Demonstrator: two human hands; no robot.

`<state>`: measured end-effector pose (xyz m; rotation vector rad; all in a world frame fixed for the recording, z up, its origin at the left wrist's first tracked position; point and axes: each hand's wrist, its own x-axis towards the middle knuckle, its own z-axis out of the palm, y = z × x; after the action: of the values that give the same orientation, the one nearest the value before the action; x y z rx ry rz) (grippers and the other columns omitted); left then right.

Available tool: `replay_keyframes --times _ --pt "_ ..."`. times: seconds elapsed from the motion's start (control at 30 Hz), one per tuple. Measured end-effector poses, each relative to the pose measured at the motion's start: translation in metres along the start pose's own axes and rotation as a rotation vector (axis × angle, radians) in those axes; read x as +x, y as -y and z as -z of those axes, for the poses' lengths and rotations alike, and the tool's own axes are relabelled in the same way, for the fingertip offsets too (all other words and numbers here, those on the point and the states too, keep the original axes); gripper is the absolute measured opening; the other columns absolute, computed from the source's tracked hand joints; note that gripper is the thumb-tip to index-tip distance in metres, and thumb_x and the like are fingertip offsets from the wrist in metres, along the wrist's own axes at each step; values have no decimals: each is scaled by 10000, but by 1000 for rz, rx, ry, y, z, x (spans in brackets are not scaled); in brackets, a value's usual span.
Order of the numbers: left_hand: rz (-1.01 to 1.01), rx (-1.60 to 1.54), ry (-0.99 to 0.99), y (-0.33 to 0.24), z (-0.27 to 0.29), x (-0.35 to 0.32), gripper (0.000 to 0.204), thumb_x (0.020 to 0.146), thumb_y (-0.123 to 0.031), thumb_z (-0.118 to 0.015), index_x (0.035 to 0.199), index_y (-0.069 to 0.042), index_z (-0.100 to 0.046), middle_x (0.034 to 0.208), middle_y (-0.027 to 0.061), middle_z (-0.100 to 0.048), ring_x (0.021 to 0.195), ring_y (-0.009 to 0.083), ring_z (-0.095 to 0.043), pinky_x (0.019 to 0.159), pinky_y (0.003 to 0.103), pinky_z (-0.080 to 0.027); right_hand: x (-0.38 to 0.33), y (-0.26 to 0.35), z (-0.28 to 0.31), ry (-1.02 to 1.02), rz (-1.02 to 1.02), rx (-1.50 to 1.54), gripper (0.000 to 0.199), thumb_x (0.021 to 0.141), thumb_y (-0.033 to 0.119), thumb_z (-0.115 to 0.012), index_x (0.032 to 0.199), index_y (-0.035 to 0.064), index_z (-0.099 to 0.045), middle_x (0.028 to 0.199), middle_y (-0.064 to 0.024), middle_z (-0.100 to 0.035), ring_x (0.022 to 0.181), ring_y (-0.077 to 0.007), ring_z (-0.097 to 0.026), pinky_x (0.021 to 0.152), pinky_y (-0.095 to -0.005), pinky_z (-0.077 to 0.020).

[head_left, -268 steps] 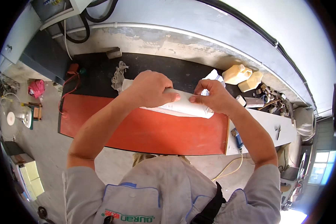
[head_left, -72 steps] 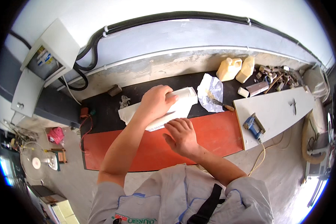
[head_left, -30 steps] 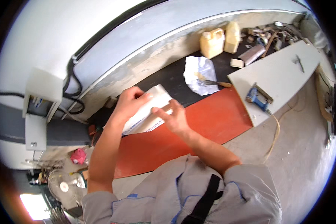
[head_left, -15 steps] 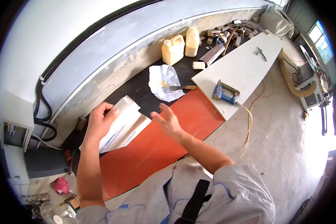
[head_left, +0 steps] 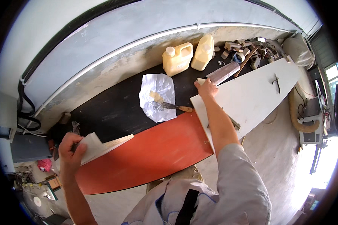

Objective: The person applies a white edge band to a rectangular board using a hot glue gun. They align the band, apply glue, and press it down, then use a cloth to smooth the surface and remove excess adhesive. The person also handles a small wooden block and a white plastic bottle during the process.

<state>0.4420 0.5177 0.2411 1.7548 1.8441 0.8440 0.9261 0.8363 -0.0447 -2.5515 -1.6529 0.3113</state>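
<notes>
My left hand (head_left: 70, 148), at the left end of the red board (head_left: 146, 153), pinches a folded whitish paper sheet (head_left: 92, 146) between thumb and fingers. The sheet slants over the board's far edge. My right arm stretches across the near end of the white board (head_left: 248, 93). There my right hand (head_left: 207, 89) closes over a small cream block (head_left: 200, 80), mostly hidden under the fingers. A long, brownish-grey wrapped bar (head_left: 223, 73) lies just beyond it. Left of that hand, a putty knife (head_left: 176, 107) with a wooden handle rests on crumpled white paper (head_left: 148, 95) smeared with tan paste.
Two yellowish jugs (head_left: 177, 60) stand by the wall on the black tabletop (head_left: 101, 108). Wood offcuts (head_left: 248, 48) and a tape roll (head_left: 238, 57) are heaped at the far right. Pliers (head_left: 276, 83) lie on the white board. My right forearm mostly covers a nail gun (head_left: 233, 123).
My right hand has moved from beside the paper sheet out to the cream block. My left hand has shifted left and nearer, with the sheet. The view has turned.
</notes>
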Motion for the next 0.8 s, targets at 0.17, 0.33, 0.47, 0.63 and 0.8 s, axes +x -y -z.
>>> replay_keyframes --times 0.17,0.33,0.47,0.63,0.8 --pt "54 -33 1 -2 -2 -4 303 970 -309 -740 953 -16 -664 899 28 -587 814 133 -547 740 283 -432 12 -10 -1 52 121 96 770 837 519 -787 1434 78 -580 1323 -224 -656 1237 -392 -645 1031 -472 -529" --pt "-21 -2 -40 3 -6 1 310 963 -310 -747 936 -12 -663 872 52 -586 782 153 -539 721 300 -430 -15 -35 0 -90 411 191 851 779 443 -846 1483 97 -515 1411 -197 -590 1282 -376 -596 1077 -475 -486" --pt "-95 20 -59 -3 -13 6 304 968 -300 -734 928 -10 -653 870 70 -592 772 166 -538 709 312 -434 -32 -53 -12 -43 366 268 904 790 405 -860 1529 89 -447 1430 -153 -570 1307 -352 -570 1103 -478 -437" --pt "-80 77 -62 8 -10 3 234 970 -214 -694 917 4 -630 860 83 -592 760 182 -541 707 322 -444 -41 -54 -8 -43 284 366 902 808 433 -852 1534 84 -446 1483 -148 -547 1342 -356 -552 1117 -472 -431" --pt "-55 167 -97 10 -8 0 215 1004 -170 -640 876 -3 -597 824 85 -570 763 193 -534 741 319 -436 -11 -46 -7 -38 306 411 894 817 465 -842 1531 86 -460 1528 -144 -522 1375 -356 -528 1146 -469 -406"
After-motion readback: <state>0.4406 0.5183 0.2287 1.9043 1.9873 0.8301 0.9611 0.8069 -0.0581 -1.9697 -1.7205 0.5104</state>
